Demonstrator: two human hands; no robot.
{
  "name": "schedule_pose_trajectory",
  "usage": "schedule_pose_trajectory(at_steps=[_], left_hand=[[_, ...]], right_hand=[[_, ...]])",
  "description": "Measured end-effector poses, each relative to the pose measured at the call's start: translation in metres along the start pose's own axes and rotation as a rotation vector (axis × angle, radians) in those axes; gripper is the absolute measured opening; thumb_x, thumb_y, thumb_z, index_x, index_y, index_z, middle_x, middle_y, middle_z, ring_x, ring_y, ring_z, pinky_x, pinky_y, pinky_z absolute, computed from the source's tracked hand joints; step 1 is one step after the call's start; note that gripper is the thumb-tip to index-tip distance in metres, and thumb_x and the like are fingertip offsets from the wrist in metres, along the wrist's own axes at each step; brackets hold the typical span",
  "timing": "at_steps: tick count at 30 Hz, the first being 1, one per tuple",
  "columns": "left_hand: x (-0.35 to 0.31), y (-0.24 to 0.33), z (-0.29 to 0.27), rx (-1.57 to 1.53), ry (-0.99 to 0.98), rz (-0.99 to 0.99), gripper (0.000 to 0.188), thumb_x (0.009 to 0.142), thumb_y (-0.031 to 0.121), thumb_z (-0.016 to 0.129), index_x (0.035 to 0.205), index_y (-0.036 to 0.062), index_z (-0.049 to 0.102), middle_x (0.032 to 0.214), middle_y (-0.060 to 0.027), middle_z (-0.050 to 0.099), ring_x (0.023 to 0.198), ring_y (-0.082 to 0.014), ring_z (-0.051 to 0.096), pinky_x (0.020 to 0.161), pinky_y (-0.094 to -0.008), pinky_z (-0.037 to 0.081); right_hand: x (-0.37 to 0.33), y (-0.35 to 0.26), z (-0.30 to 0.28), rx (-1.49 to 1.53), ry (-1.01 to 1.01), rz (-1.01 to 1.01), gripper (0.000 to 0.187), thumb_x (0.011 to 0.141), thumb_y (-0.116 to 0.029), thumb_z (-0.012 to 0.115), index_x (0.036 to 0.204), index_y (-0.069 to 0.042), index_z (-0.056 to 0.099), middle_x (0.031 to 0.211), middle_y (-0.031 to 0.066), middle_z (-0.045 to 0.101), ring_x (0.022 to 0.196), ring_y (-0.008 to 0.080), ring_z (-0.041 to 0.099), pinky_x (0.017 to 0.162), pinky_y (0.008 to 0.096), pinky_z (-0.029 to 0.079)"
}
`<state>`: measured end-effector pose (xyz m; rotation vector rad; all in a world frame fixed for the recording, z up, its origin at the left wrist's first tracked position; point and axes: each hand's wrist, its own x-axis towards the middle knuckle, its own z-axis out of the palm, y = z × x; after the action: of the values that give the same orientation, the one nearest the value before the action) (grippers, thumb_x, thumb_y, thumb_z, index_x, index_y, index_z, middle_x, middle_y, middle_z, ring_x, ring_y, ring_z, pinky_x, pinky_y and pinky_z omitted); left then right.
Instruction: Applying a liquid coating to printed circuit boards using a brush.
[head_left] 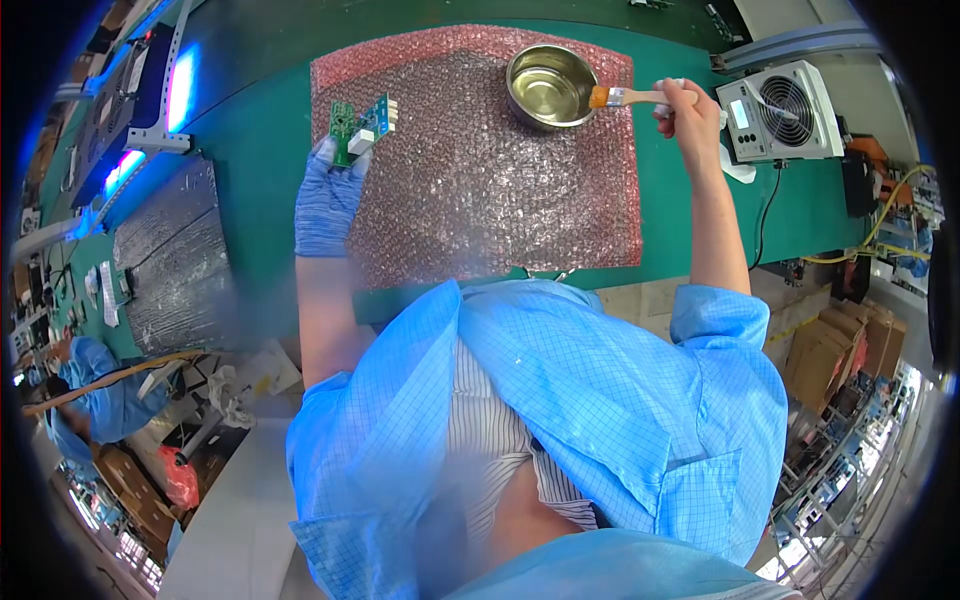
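Head view: yellowish liquid [549,97] is held in a metal bowl [527,117]; a brush [642,97] is finger-pinched by the right hand [688,112], a circuit board [342,125] by the left hand [329,195].

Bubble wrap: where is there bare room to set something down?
Bare: the middle of the bubble wrap, between the circuit board in the left hand and the metal bowl, plus the wrap's near right part. Crowded: its far right, where the bowl, brush and right hand cluster.

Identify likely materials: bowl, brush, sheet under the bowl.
Bowl: likely stainless steel, polished; mirror-like glints.
Brush: matte handle, apparently wood by its pale tan colour; silvery, metal-looking band; orange bristles, fibre unclear.
Sheet: glossy pinkish plastic, probably bubble wrap, from its dimpled, glinting surface.
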<state>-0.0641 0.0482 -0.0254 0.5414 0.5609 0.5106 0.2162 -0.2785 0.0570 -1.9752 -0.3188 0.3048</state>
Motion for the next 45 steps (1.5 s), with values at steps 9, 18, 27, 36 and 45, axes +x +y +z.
schedule_pose_trajectory(at_steps=[9, 18, 27, 36, 45], left_hand=[[0.004, -0.003, 0.01, 0.031, -0.097, -0.149, 0.02, 0.087, 0.016, 0.054, 0.097, -0.0011, 0.054, 0.092, -0.0146, 0.061, 0.081, -0.0236, 0.062, 0.062, -0.0314, 0.056], [0.009, -0.022, 0.037, 0.203, -0.036, -0.084, 0.022, 0.084, 0.015, 0.058, 0.102, 0.0035, 0.05, 0.091, -0.0124, 0.058, 0.08, -0.0243, 0.061, 0.064, -0.0341, 0.056], [0.011, -0.025, 0.047, 0.206, -0.089, -0.098, 0.025, 0.084, 0.011, 0.057, 0.105, 0.0023, 0.047, 0.093, -0.0124, 0.057, 0.082, -0.0243, 0.061, 0.068, -0.0348, 0.056], [0.026, -0.021, 0.066, 0.424, -0.236, -0.091, 0.027, 0.082, 0.018, 0.062, 0.104, 0.003, 0.055, 0.091, -0.0096, 0.06, 0.084, -0.0182, 0.062, 0.068, -0.0304, 0.055], [0.03, -0.026, 0.096, 0.694, -0.443, -0.161, 0.054, 0.077, 0.042, 0.064, 0.113, 0.0033, 0.055, 0.106, -0.0105, 0.058, 0.097, -0.02, 0.058, 0.082, -0.0353, 0.051]], right_hand=[[-0.012, -0.013, 0.003, 0.177, -0.068, -0.033, 0.022, 0.084, -0.025, 0.06, 0.092, -0.004, 0.059, 0.071, -0.0007, 0.055, 0.057, 0.0048, 0.048, 0.051, 0.018, 0.038], [-0.008, 0.029, 0.02, 0.309, -0.122, 0.04, 0.016, 0.082, -0.019, 0.063, 0.088, -0.005, 0.058, 0.069, -0.0028, 0.052, 0.059, 0.005, 0.047, 0.053, 0.0193, 0.039], [-0.011, 0.018, -0.004, 0.199, -0.038, 0.154, 0.019, 0.082, -0.022, 0.06, 0.091, -0.004, 0.059, 0.065, 0.0007, 0.055, 0.05, 0.0059, 0.048, 0.046, 0.0191, 0.036], [-0.017, -0.006, -0.009, 0.238, -0.04, -0.005, 0.023, 0.083, -0.023, 0.059, 0.096, -0.003, 0.06, 0.069, 0.0013, 0.055, 0.057, 0.0056, 0.049, 0.051, 0.0184, 0.037], [-0.032, -0.052, 0.034, 0.174, -0.464, -0.296, 0.022, 0.084, -0.015, 0.06, 0.101, 0.0, 0.061, 0.077, 0.0018, 0.059, 0.067, 0.0085, 0.052, 0.06, 0.0215, 0.043]])
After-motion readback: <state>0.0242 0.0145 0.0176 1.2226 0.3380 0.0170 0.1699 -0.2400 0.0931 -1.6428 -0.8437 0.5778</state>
